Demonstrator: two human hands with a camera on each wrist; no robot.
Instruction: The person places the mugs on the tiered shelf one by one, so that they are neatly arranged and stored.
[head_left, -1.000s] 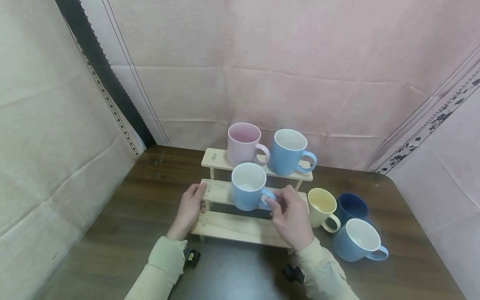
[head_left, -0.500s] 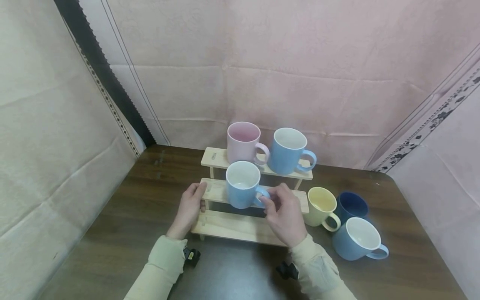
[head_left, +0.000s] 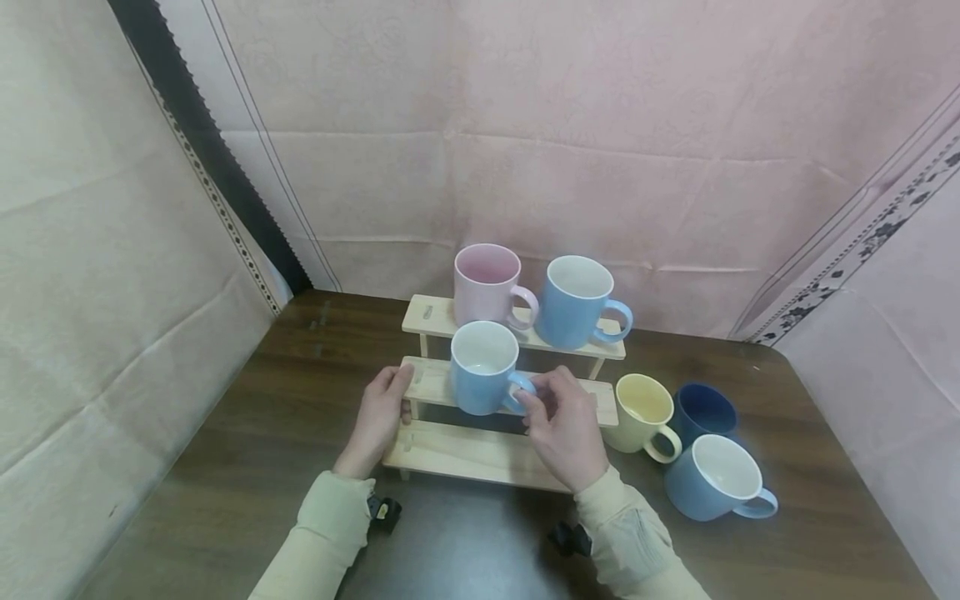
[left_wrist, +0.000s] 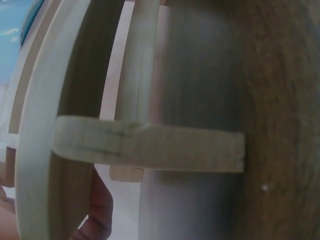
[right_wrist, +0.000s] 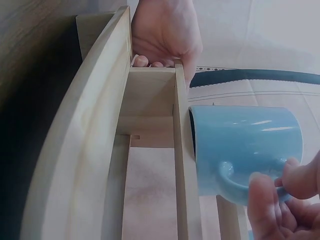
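Observation:
A light blue mug (head_left: 480,388) with a white inside stands upright at the middle step of a three-step wooden rack (head_left: 472,452), left of that step's centre. My right hand (head_left: 567,429) pinches its handle between thumb and fingers, also visible in the right wrist view, where the mug's base (right_wrist: 194,145) meets or nearly meets the board. With my left hand (head_left: 375,419) I grip the left end of the same step, thumb above and fingers below. Part of that hand shows behind the wood in the left wrist view.
On the top step stand a pink mug (head_left: 480,296) and another blue mug (head_left: 567,310). Right of the rack, a yellow mug (head_left: 637,425), a dark blue mug (head_left: 701,417) and a light blue mug (head_left: 697,487) sit close together on the brown table (head_left: 247,467). Cloth walls enclose the sides and back.
My right hand has shifted the light blue mug left along the middle step, mostly in the first half second and only slightly since. My left hand stays put on the rack.

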